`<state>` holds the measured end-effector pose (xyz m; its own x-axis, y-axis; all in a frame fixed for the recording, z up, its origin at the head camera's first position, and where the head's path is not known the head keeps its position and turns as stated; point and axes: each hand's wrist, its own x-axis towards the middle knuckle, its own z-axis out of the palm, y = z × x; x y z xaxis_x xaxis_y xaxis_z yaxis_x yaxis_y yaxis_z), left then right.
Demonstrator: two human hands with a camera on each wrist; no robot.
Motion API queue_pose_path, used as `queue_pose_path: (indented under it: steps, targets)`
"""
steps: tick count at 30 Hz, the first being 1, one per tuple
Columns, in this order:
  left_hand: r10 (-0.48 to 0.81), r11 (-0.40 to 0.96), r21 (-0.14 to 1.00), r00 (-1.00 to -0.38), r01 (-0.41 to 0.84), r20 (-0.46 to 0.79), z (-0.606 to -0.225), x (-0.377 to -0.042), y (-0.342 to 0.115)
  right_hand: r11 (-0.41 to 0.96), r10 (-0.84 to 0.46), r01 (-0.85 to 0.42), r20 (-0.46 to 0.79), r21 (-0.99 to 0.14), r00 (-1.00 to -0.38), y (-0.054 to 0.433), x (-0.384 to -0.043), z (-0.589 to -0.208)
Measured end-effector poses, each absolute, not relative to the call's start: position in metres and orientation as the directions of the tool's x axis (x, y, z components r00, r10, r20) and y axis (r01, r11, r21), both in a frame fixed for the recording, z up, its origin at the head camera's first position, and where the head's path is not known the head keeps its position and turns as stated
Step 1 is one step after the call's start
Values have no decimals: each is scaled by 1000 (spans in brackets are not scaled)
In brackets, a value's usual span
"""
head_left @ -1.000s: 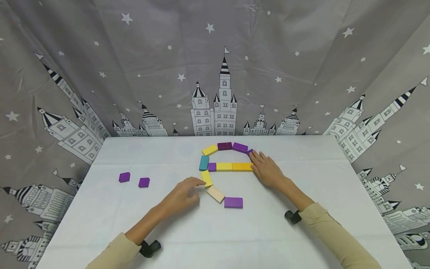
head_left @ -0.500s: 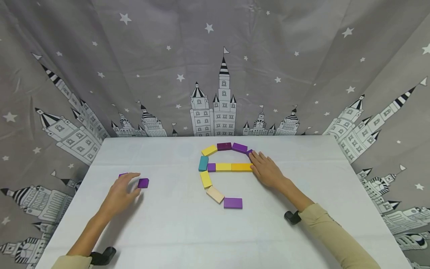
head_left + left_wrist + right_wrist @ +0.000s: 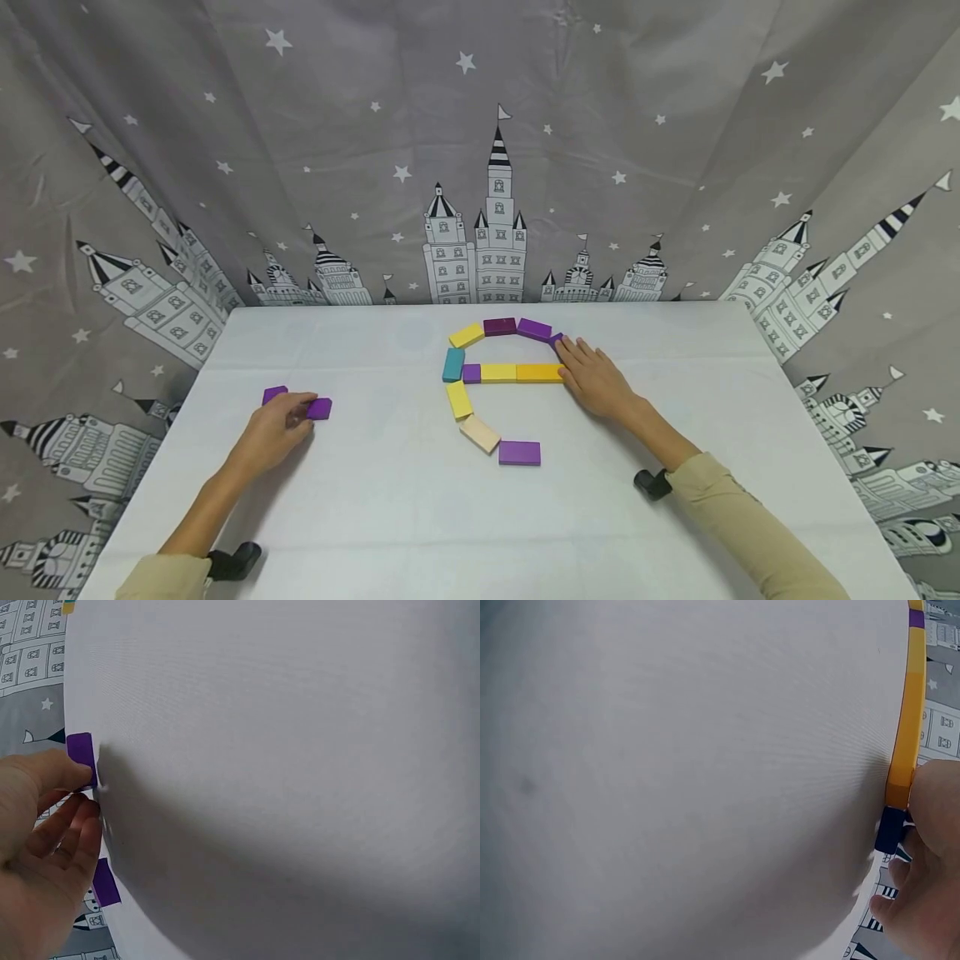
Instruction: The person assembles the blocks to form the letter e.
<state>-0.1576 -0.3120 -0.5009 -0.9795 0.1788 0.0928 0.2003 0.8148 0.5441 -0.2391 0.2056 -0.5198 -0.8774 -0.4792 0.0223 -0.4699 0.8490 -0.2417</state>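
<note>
Over at the left of the table, my left hand pinches the right one of two small purple blocks between thumb and fingers. In the left wrist view the thumb lies against this purple block. The other purple block is partly behind the hand. My right hand rests with straight fingers over the right end of a block outline. Beneath its fingertips a purple block shows partly. Its thumb is by the orange block; the right wrist view shows a dark blue block beside it.
Several blocks form a curved outline: a yellow block, a maroon block, a teal block, a beige block and a purple block. A row crosses its middle. A white cloth covers the table; a grey curtain hangs behind.
My left hand has left the yellow block in the outline, moved left to the two purple blocks and closed on the right one. My right hand has stayed in place.
</note>
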Motion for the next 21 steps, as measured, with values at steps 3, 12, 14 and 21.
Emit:
queue_pose_path:
  steps: [3, 12, 14, 21]
  targets:
    - [179, 811, 549, -979, 203, 98, -501, -161, -311, 848, -479, -471, 28, -241, -877, 205, -239, -519]
    - [179, 768, 593, -970, 243, 166, -499, -169, -278, 847, -471, -460, 24, -266, -882, 206, -239, -516]
    - [202, 741, 609, -959, 282, 198, -498, -169, -261, 850, -465, -453, 22, -270, -885, 207, -239, -517]
    - [283, 680, 631, -928, 373, 243, -493, -163, -192, 852, -462, -448, 15, -270, -887, 206, -241, -518]
